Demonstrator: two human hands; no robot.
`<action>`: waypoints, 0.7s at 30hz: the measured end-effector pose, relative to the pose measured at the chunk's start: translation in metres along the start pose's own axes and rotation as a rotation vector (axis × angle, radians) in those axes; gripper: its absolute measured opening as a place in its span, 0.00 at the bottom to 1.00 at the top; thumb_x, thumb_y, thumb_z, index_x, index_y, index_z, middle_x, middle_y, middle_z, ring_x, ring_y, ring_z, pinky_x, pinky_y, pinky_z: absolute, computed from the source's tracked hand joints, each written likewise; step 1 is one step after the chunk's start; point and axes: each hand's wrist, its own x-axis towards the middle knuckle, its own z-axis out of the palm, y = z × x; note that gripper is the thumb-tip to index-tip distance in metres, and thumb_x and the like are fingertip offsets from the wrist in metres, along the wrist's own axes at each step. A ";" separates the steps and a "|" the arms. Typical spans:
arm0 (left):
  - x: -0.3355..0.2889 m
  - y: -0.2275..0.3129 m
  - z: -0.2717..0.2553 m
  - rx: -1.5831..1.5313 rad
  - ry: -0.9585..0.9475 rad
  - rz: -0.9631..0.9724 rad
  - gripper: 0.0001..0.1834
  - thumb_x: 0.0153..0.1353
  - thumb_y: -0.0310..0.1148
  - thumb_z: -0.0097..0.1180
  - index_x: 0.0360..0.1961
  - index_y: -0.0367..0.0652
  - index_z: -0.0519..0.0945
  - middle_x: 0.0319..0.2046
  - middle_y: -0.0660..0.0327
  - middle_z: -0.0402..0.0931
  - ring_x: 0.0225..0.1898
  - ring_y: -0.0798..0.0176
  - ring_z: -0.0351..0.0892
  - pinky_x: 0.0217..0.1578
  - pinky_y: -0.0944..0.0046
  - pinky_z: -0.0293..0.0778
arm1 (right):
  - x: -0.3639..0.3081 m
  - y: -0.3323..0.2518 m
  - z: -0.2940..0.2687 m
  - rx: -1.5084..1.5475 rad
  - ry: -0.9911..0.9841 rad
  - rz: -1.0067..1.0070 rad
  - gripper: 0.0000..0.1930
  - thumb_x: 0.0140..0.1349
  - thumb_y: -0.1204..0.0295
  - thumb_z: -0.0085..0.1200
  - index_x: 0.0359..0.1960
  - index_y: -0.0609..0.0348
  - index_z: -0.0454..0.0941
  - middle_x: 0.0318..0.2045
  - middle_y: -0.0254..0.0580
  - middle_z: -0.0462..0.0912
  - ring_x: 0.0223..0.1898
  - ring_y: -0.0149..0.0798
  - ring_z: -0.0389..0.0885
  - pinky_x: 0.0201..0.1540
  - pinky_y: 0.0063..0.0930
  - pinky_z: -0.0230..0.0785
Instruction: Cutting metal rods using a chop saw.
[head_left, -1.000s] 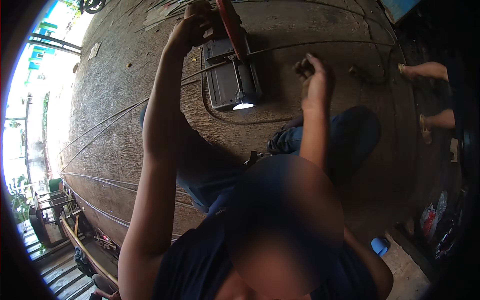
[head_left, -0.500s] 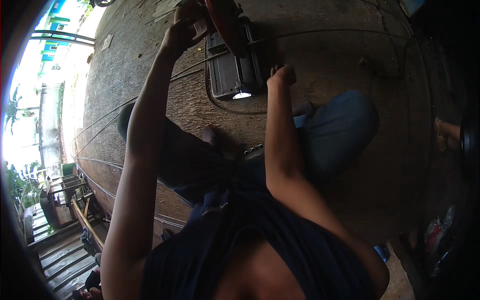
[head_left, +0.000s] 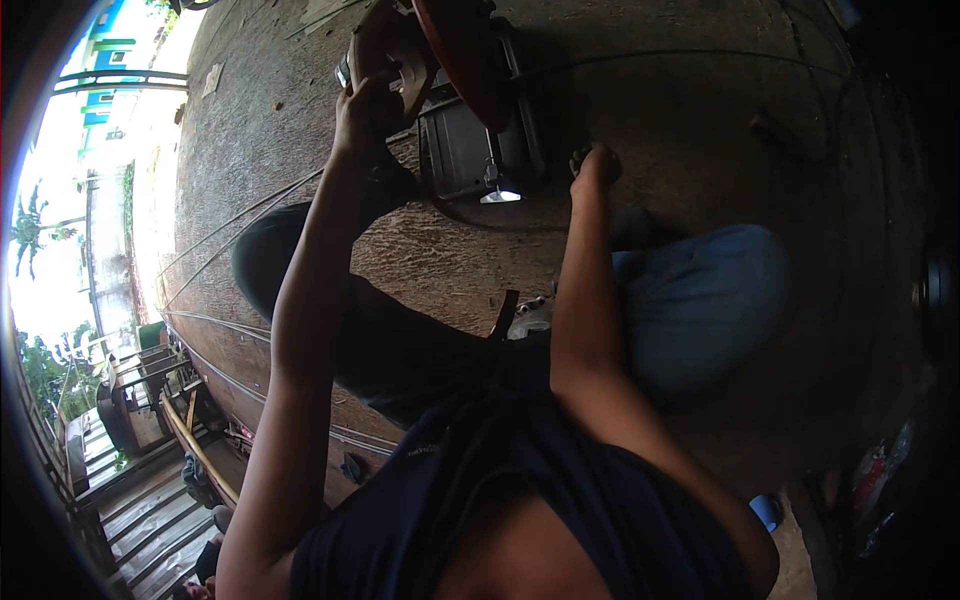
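Observation:
At the top centre stands a cut-off saw with a red blade guard (head_left: 458,65) and a dark rectangular base (head_left: 452,160). My left hand (head_left: 368,112) is closed around the saw's loop-shaped handle (head_left: 414,78). A slim rod ends in a small bright metal plate (head_left: 501,197) at the base's near edge. To the right of the base my right hand (head_left: 597,165) is curled into a fist. It is too dark to see whether anything is in that fist. The guard hides the far part of the saw.
Cables (head_left: 250,215) run across the rough brown floor (head_left: 430,260) on the left. Another dark cable (head_left: 680,52) crosses behind the saw. My bent legs (head_left: 700,300) flank the near floor. A dark block-like object (head_left: 780,135) lies at the far right.
The saw's handle and red guard sit lower toward the base, with my left hand still on the handle. My right hand appears farther right, still curled. The whole view has shifted slightly.

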 end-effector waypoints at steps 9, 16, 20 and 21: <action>-0.023 0.034 0.045 -0.062 0.215 -0.166 0.12 0.60 0.38 0.54 0.38 0.40 0.75 0.22 0.67 0.70 0.20 0.73 0.70 0.21 0.72 0.67 | 0.010 0.118 -0.022 -0.716 -0.309 -0.034 0.17 0.54 0.56 0.56 0.32 0.59 0.76 0.22 0.36 0.75 0.28 0.32 0.76 0.27 0.28 0.65; -0.025 0.035 0.046 -0.081 0.200 -0.146 0.12 0.60 0.38 0.53 0.38 0.40 0.74 0.22 0.66 0.70 0.20 0.73 0.70 0.20 0.72 0.66 | 0.010 0.134 -0.029 -0.475 -0.293 0.124 0.23 0.55 0.55 0.56 0.44 0.61 0.75 0.36 0.40 0.78 0.31 0.33 0.74 0.31 0.27 0.67; -0.025 0.037 0.047 -0.087 0.185 -0.136 0.11 0.61 0.37 0.53 0.37 0.40 0.75 0.22 0.66 0.70 0.20 0.73 0.70 0.19 0.72 0.65 | 0.035 0.103 0.007 -0.134 -0.087 -0.024 0.18 0.59 0.59 0.53 0.46 0.56 0.73 0.36 0.38 0.78 0.31 0.33 0.75 0.30 0.25 0.68; -0.025 0.037 0.048 -0.075 0.184 -0.136 0.11 0.61 0.37 0.53 0.37 0.40 0.75 0.22 0.66 0.70 0.20 0.73 0.69 0.19 0.72 0.65 | 0.049 0.089 0.025 0.026 -0.045 0.022 0.15 0.59 0.62 0.54 0.46 0.49 0.73 0.33 0.36 0.78 0.30 0.30 0.75 0.29 0.24 0.68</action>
